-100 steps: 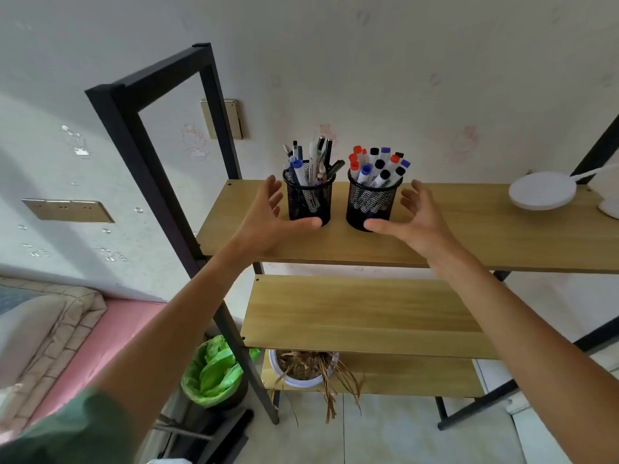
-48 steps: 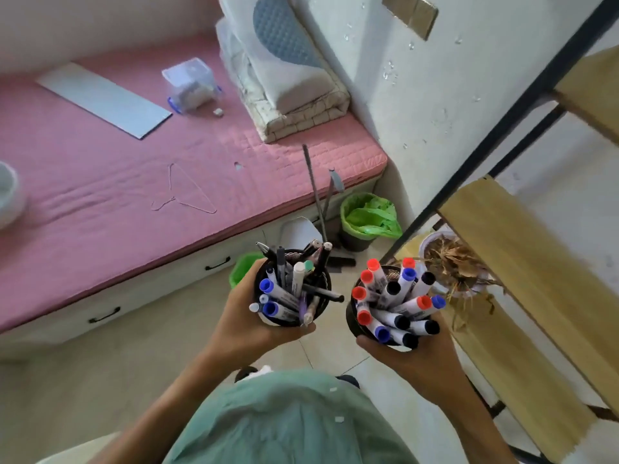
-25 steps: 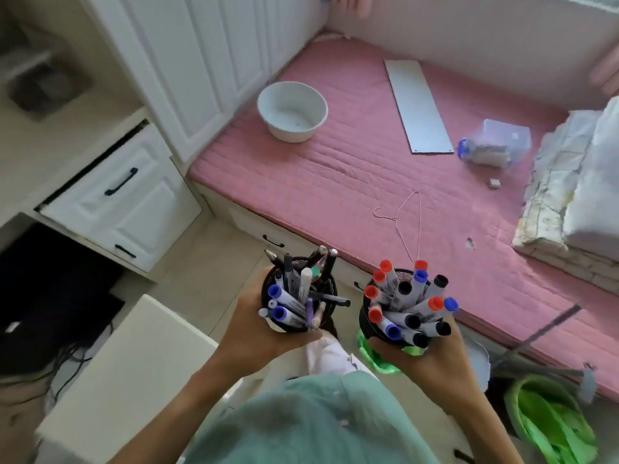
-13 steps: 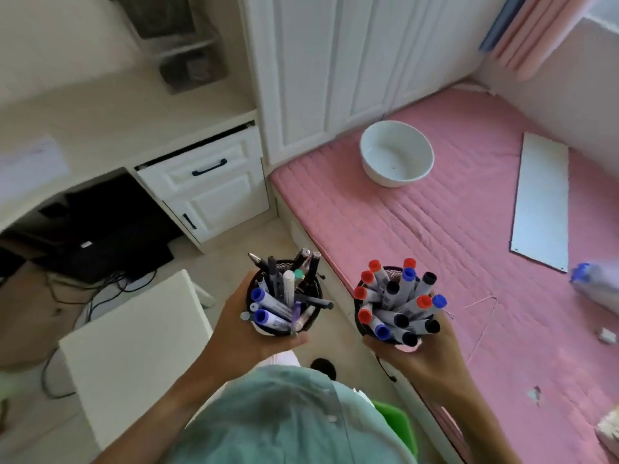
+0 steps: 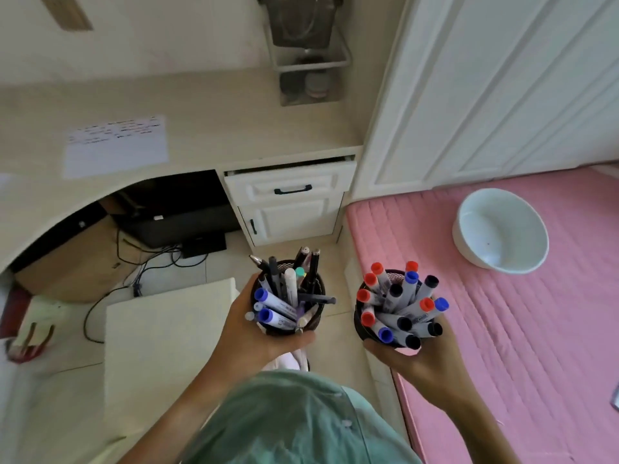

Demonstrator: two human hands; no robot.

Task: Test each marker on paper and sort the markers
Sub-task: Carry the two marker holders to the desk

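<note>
While a sheet of paper (image 5: pixel 115 145) with faint handwriting lies far left on the cream desk (image 5: pixel 207 128), a white stool (image 5: pixel 164 333) stands on the floor nearer, just left of the hands; the left hand (image 5: pixel 254 333) is curled round a black mesh cup (image 5: pixel 315 296), thumb across its near wall, and the cup is held upright above the floor; it is crammed with mixed pens and markers (image 5: pixel 284 296), two blue-capped ones leaning left, several dark slim pens and one white barrel standing taller; beyond it sits a white drawer unit (image 5: pixel 291 202) with a dark handle; to the right, apart from the first cup, the right hand (image 5: pixel 422 360) cups a second black mesh holder (image 5: pixel 360 316) from below, fingers wrapped about its base; its whiteboard markers (image 5: pixel 398 306) fan outward, grey-white barrels with red, blue and black caps; far right, a white bowl (image 5: pixel 499 229) rests on the pink quilted mattress (image 5: pixel 536 329).
</note>
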